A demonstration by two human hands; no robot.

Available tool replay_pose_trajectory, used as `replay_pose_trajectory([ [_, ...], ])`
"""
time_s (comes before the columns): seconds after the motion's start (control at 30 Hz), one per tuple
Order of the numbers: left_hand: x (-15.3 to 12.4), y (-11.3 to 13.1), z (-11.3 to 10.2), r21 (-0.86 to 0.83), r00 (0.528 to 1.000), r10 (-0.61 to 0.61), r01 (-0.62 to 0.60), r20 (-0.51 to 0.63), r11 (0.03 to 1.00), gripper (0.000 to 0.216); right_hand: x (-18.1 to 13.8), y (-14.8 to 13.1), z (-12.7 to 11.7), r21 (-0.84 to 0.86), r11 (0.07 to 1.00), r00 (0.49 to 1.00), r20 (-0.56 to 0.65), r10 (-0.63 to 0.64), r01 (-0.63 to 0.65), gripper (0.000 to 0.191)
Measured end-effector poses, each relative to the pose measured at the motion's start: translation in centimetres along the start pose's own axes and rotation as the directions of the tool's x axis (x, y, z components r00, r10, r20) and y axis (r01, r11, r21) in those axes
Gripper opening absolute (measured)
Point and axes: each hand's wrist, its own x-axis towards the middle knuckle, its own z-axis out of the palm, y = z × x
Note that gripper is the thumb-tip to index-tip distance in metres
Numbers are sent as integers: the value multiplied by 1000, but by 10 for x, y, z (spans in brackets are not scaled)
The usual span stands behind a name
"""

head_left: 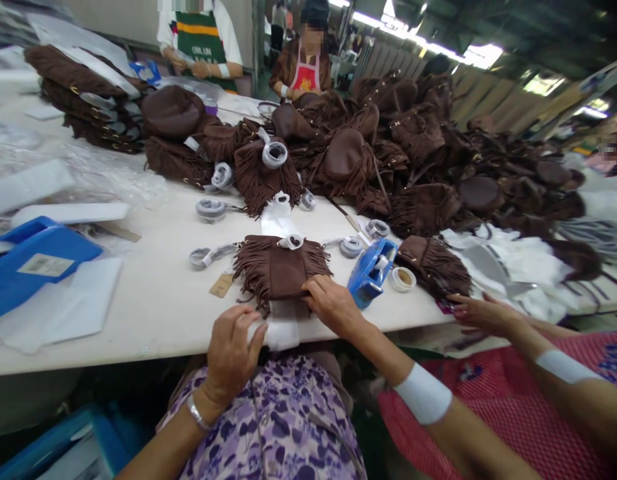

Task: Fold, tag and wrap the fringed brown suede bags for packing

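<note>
A brown fringed bag point(287, 270) lies flat on the table in front of me, a white wrapped ring on its top edge. My right hand point(333, 305) pinches the bag's lower right corner. From beneath its lower edge a thin white sheet point(284, 328) hangs towards the table edge. My left hand point(234, 353) is beside that sheet, fingers curled, with a bit of white between thumb and forefinger. A tan card tag point(221, 285) and a wrapped strap coil point(200, 258) lie left of the bag. To its right is a blue tape dispenser point(372, 272).
Brown bags point(413, 147) are heaped across the back and right. A second blue dispenser point(38, 263) is at left. A tape roll point(403, 279) sits right. A co-worker's hand point(488, 315) touches another fringed bag point(433, 267); two people stand across the table.
</note>
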Motion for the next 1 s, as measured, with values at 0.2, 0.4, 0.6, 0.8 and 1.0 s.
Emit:
replay_pose_trajectory([
  [0.2,11,5,36,-409,939,-211,311,273,858,25,15,4,-19,123,992,998,57,-7,0,16],
  [0.4,27,10,56,-709,850,-432,502,300,494,46,23,11,-16,394,919,999,35,9,-22,19],
  [0.6,36,14,63,-844,812,-497,473,306,253,52,19,6,-10,356,935,999,49,-6,-11,29],
  [0.8,39,5,66,-873,803,-506,454,315,176,52,26,-3,-13,74,996,991,127,33,-42,33],
  [1.0,61,-15,72,-907,788,-550,403,277,120,53,53,17,-31,146,981,985,131,109,-128,19],
])
